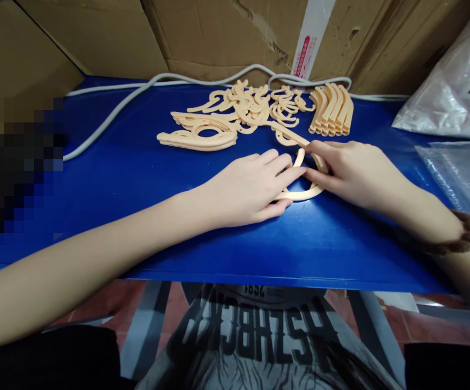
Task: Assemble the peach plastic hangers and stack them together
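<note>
My left hand is closed round the left side of a curved beige plastic hanger part, just above the blue table. On the other side of it, my right hand pinches the same part between thumb and fingers. A long straight beige arm runs from under my right index finger back toward the pile; whether it is joined to the curved part I cannot tell. My fingers hide much of where the pieces meet.
Behind my hands lie stacked hanger bodies, a heap of hooked pieces, more small hooks and a neat stack of curved arms. A white cable crosses the blue table. Cardboard stands behind; plastic bags lie right.
</note>
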`<action>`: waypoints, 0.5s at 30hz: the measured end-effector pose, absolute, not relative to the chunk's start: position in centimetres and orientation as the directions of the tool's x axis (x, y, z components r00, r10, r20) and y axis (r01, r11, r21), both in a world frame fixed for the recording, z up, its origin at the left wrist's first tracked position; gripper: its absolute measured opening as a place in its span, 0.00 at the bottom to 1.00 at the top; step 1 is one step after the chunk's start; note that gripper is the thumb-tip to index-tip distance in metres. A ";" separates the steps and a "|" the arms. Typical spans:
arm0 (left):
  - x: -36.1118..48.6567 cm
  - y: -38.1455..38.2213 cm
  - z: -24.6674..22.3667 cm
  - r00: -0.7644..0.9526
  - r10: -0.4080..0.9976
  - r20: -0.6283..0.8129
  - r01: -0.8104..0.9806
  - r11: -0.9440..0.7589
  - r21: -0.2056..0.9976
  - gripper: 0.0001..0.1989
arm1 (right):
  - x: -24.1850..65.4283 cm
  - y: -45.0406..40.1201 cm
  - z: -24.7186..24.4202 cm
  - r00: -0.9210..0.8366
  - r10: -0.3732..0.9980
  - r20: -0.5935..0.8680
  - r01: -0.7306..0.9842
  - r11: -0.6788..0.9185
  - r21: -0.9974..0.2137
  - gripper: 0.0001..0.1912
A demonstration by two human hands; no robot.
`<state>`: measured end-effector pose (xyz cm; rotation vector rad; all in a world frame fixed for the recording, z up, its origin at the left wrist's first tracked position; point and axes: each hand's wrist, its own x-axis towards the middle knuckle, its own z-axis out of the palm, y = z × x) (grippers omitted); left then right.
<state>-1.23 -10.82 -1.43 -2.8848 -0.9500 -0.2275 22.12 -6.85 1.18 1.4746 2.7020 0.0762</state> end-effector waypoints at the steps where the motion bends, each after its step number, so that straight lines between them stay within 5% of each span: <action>1: -1.2 -10.8 -1.4 0.797 0.579 0.173 0.593 -0.804 -0.043 0.27 | 22.1 -6.8 1.1 -0.541 0.841 -0.026 0.838 0.541 0.070 0.26; 15: -1.8 -10.6 -1.4 0.772 0.579 0.264 0.588 -0.807 0.053 0.19 | 22.6 -6.2 0.7 -0.478 0.870 0.119 0.822 0.491 -0.290 0.24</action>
